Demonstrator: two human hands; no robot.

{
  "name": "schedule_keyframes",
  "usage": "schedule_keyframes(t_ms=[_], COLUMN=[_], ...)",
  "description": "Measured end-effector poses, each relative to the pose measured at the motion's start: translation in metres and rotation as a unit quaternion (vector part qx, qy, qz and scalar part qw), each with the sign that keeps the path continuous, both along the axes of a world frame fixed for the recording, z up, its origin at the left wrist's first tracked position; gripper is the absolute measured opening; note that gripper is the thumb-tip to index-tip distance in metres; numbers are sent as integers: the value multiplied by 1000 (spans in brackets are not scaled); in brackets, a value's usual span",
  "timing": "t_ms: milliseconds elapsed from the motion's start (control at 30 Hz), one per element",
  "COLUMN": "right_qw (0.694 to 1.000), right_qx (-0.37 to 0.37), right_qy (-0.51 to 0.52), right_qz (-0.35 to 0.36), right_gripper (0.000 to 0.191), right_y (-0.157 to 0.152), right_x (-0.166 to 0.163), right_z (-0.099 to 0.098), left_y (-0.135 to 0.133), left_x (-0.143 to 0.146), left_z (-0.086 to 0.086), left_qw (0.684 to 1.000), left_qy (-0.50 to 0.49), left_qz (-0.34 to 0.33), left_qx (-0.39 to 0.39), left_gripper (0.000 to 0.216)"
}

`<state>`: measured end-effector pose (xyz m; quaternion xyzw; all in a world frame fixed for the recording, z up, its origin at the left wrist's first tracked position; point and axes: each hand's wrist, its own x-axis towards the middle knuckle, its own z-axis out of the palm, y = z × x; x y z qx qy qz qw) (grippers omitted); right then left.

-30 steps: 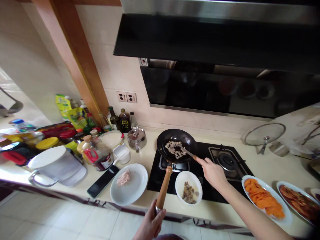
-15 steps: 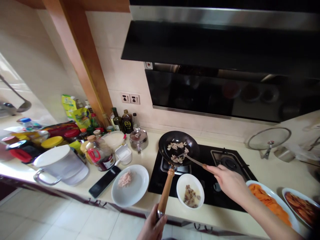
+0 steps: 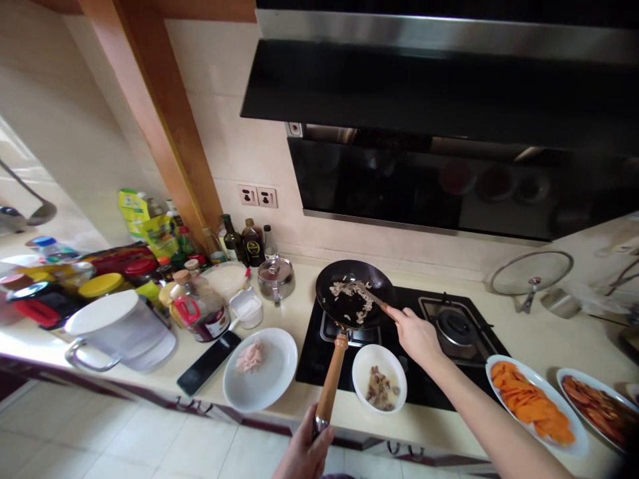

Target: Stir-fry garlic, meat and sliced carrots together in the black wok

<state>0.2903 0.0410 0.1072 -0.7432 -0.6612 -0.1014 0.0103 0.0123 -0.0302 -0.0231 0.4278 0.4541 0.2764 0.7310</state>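
Note:
A black pan (image 3: 329,296) with a long wooden handle (image 3: 331,382) sits on the left burner of the black gas hob (image 3: 424,372). Small pale meat pieces (image 3: 352,297) lie in it. My left hand (image 3: 305,454) is closed round the end of the handle at the bottom edge. My right hand (image 3: 414,334) grips a metal spatula (image 3: 370,298), and its blade is in the pan among the meat. Just under that hand stands a white bowl (image 3: 364,362) holding brownish meat pieces.
A white plate (image 3: 277,382) with raw pale meat and a black phone (image 3: 208,362) lie left of the hob. Bottles, jars, a white jug (image 3: 118,329) and a steel pot (image 3: 276,277) crowd the left counter. Plates of sliced carrot (image 3: 532,403) and sausage (image 3: 597,406) stand right, with a glass lid (image 3: 531,273) behind.
My right hand has moved the spatula about in the pan, pulling back and then pushing in toward the far side; the meat has shifted. The left hand stays on the handle.

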Motion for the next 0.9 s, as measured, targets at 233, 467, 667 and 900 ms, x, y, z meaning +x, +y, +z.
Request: schedule_keyframes(t_ms=[233, 467, 667, 900], right_qw=[998, 998, 999, 998], right_qx=[-30, -26, -16, -15], right_qy=[-34, -33, -24, -12], right_qz=[42, 37, -19, 60], right_gripper=[51, 49, 51, 50], right_y=[-19, -19, -9, -48], right_x=[22, 21, 17, 17], right_z=[1, 3, 0, 24], left_y=[0, 0, 0, -1], left_x=[2, 4, 4, -1], left_z=[-6, -8, -8, 1], left_qw=[1000, 1000, 1000, 999], left_qy=[-5, 5, -3, -3], left_qz=[-2, -3, 12, -7], left_qx=[14, 30, 25, 42], left_gripper=[83, 81, 89, 76])
